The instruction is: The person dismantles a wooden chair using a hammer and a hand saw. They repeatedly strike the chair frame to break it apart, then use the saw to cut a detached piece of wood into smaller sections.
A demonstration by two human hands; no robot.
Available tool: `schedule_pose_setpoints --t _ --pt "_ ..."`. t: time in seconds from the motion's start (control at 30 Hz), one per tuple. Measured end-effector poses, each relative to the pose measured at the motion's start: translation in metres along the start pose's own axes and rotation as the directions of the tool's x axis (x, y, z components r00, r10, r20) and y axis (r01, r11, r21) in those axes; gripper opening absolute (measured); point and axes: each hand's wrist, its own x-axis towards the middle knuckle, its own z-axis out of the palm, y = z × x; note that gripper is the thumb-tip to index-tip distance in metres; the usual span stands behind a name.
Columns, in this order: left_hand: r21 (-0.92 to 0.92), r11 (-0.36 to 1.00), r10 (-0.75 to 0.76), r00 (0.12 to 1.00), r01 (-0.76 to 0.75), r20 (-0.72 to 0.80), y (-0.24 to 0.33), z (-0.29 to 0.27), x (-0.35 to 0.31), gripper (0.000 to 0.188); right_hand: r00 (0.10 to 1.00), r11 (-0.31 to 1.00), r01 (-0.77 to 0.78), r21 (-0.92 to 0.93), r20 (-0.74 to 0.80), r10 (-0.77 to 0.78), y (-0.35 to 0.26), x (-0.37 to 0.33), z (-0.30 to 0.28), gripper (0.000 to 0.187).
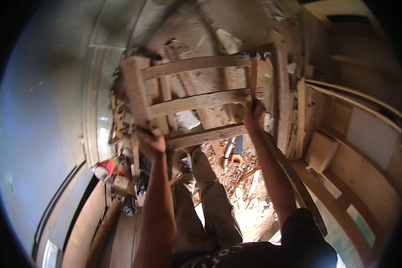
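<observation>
A wooden frame (198, 102) with several curved slats between two posts stands in front of me, like a chair back. My left hand (152, 142) is closed around the lower part of its left post (135, 87). My right hand (253, 117) grips a hammer (254, 78) by its wooden handle. The hammer points upward, and its dark head overlaps the right end of the top slat in view. Whether the head touches the slat I cannot tell.
A handsaw (236, 157) with an orange handle lies among wood shavings (245, 178) beyond my legs. Cans and containers (105, 169) crowd the left side by a pale panel (44, 111). Wooden furniture carcasses (366, 152) stand on the right. Loose timber lies behind the frame.
</observation>
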Motion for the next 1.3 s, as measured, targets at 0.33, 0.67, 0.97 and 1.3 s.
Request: schedule_pose_setpoints --t 0.33,0.67,0.97,1.3 --pt "0.004 1.0 0.006 1.0 -0.006 0.011 -0.014 0.009 0.004 0.076 0.99 0.989 -0.141 -0.049 -0.002 0.141 0.11 -0.096 0.103 0.046" --pt "-0.064 0.998 -0.005 0.999 0.008 0.042 -0.004 0.001 0.009 0.075 0.921 0.925 -0.379 0.01 -0.095 0.378 0.058 -0.081 0.073 0.045" --pt "-0.031 0.999 0.029 0.998 -0.027 0.049 -0.004 0.002 0.007 0.076 0.843 0.905 -0.369 0.211 -0.334 0.421 0.106 -0.071 0.091 0.04" --pt "0.05 0.998 0.036 0.997 -0.039 0.068 -0.006 -0.001 0.013 0.068 0.823 0.851 -0.52 0.074 -0.221 0.523 0.099 -0.063 0.115 0.04"
